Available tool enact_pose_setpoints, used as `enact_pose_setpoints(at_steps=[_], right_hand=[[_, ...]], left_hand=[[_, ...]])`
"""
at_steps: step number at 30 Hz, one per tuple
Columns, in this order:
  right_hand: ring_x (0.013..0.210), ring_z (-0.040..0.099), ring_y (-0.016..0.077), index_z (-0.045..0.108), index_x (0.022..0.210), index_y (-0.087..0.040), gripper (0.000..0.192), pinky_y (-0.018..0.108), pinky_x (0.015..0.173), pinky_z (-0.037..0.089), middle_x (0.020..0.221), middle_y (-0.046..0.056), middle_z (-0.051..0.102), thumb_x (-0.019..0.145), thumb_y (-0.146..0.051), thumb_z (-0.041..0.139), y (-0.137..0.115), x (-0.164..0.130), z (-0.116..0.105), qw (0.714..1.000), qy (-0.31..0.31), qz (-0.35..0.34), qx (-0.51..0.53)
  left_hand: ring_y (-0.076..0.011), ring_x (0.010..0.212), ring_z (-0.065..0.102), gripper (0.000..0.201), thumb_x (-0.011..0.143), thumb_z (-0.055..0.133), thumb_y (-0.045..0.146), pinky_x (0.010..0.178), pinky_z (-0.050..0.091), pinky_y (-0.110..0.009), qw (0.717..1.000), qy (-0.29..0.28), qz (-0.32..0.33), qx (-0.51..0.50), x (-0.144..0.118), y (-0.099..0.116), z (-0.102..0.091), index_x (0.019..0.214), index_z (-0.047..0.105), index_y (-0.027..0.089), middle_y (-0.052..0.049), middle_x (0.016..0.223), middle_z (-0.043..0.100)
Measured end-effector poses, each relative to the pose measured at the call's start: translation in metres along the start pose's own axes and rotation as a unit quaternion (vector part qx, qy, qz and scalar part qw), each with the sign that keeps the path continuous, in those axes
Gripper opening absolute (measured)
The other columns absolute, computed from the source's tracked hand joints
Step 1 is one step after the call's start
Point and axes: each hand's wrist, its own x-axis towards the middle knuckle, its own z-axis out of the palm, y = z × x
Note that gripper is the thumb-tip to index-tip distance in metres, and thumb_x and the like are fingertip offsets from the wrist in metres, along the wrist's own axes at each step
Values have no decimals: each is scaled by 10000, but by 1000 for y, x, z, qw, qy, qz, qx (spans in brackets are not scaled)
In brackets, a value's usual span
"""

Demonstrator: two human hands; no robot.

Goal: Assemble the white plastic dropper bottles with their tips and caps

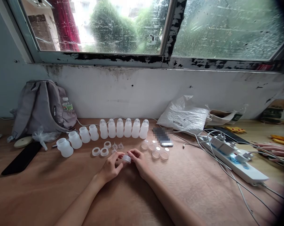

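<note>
Between my two hands is a translucent white baby bottle collar ring (126, 158), tilted above the table. My left hand (112, 164) grips its left side with thumb and fingers, and my right hand (136, 159) pinches its right edge. Just beyond my left hand lie three loose white collar rings (96, 152) and several clear silicone nipples (120, 145), one partly hidden by my fingers. Several round clear discs (155, 154) lie beyond my right hand. Open frosted baby bottles (75, 140) stand at the left, beside a row of capped bottles (128, 128).
A grey backpack (39, 108) and a black flat case (22, 158) are on the left. A phone (164, 138) lies near a silvery plastic bag (184, 114). On the right, cables surround a white power strip (236, 163); another person's hand (273, 150) rests beyond it.
</note>
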Motion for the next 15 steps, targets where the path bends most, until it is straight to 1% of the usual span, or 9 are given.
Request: enact_pose_setpoints(at_steps=[2,4,7,9,11,13,15], right_hand=[[578,554,132,549,788,-189,225,247,542,481,689,10,590,775,-409,502,-2,-2,1,999,-8,24,39],[583,568,134,544,858,-193,246,262,559,493,714,12,593,785,-419,484,-4,-4,1,996,-14,37,74],[576,576,131,526,949,-191,277,279,581,502,724,11,593,789,-413,480,-8,-7,1,995,-29,32,88],[560,570,126,530,957,-188,280,269,564,497,718,9,599,764,-391,524,-7,-8,2,998,-40,16,51],[542,556,122,548,939,-187,264,247,517,479,696,8,603,748,-370,548,-4,-8,2,999,-39,-5,-8],[551,548,124,567,905,-187,221,233,490,459,701,17,610,762,-350,528,0,-7,2,997,-29,-27,-61],[581,545,126,571,874,-185,178,231,503,450,730,25,614,775,-316,503,3,-7,2,994,-18,-49,-96]], left_hand=[[-144,787,576,188,801,457,258,717,480,-276,999,13,-34,-29,1,3,1,971,508,195,-41,918,604],[-136,733,594,166,813,447,301,665,490,-257,994,25,-80,-63,2,4,3,913,516,189,-32,859,618],[-139,686,608,193,805,457,363,610,497,-246,983,54,-138,-110,3,4,8,847,508,181,-20,776,623],[-144,670,612,216,799,460,384,570,502,-241,974,65,-162,-146,3,2,11,830,504,176,-23,759,625],[-149,662,616,225,796,462,388,543,506,-236,968,64,-172,-171,3,0,14,829,511,171,-28,749,633],[-151,682,619,217,798,465,365,566,513,-242,970,56,-166,-171,3,0,16,866,533,171,-33,771,643],[-149,720,618,215,797,472,318,620,519,-251,975,43,-148,-158,2,2,16,945,544,179,-40,843,646]])
